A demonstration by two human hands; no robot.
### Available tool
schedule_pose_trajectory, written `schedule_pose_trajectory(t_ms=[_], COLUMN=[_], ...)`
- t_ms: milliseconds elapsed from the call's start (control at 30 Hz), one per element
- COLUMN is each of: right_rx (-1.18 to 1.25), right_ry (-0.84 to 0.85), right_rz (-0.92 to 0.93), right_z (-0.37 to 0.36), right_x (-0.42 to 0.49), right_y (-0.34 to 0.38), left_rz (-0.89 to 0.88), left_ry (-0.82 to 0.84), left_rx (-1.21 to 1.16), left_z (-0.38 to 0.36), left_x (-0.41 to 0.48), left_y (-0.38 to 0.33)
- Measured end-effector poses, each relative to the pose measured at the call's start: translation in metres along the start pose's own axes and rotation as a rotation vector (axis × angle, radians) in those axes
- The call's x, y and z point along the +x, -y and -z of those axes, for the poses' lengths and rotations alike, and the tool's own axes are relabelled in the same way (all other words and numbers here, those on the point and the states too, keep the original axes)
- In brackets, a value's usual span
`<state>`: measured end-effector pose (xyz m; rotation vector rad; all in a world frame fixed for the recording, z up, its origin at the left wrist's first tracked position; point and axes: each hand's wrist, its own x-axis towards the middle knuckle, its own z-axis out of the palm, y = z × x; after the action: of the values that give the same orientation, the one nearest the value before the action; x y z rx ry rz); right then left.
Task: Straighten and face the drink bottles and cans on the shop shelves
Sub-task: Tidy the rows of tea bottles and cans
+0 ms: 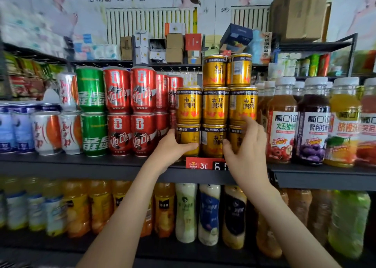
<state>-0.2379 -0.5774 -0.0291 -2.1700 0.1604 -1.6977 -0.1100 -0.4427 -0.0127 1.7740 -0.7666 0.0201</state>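
Gold energy-drink cans stand stacked three high in the middle of the dark shelf (101, 166). My left hand (173, 147) grips the bottom left gold can (188, 134), thumb curled across its front. My right hand (247, 147) wraps around the bottom right gold can (235, 134), mostly hiding it; its fingers reach up to the can above (243, 104). The bottom middle gold can (213, 140) stands between my hands. Two more gold cans (226, 70) top the stack.
Red cans (130, 113), green cans (92, 113) and white-orange cans (59, 125) stand in two tiers to the left. Juice bottles (311, 121) line the right. A red price tag (200, 163) hangs on the shelf edge. Bottles (208, 212) fill the lower shelf.
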Motion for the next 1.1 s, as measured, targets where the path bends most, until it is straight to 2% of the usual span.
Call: schedule_pose_trajectory(t_ms=[100, 367, 533, 600, 700, 933, 1100], right_rx=[0.050, 0.016, -0.259, -0.383, -0.419, -0.428, -0.478], right_ry=[0.112, 0.210, 0.307, 0.366, 0.406, 0.356, 0.314], right_rz=[0.042, 0.274, 0.341, 0.332, 0.287, 0.286, 0.300], right_z=[-0.016, -0.026, -0.036, -0.042, -0.048, -0.052, -0.060], right_x=[-0.005, 0.048, 0.094, 0.101, 0.105, 0.108, 0.108], right_y=[0.007, 0.041, 0.064, 0.065, 0.065, 0.068, 0.072], left_rz=[0.006, 0.008, 0.060, 0.028, 0.007, -0.025, -0.021], left_ry=[0.060, 0.153, 0.294, 0.273, 0.221, -0.006, -0.130], left_rx=[-0.058, 0.007, -0.093, -0.063, -0.046, 0.033, 0.192], left_z=[0.006, 0.016, 0.029, 0.030, 0.026, 0.012, 0.003], left_x=[0.002, 0.011, 0.012, 0.011, 0.011, 0.013, 0.009], left_y=[0.004, 0.005, -0.007, -0.007, -0.002, 0.005, -0.002])
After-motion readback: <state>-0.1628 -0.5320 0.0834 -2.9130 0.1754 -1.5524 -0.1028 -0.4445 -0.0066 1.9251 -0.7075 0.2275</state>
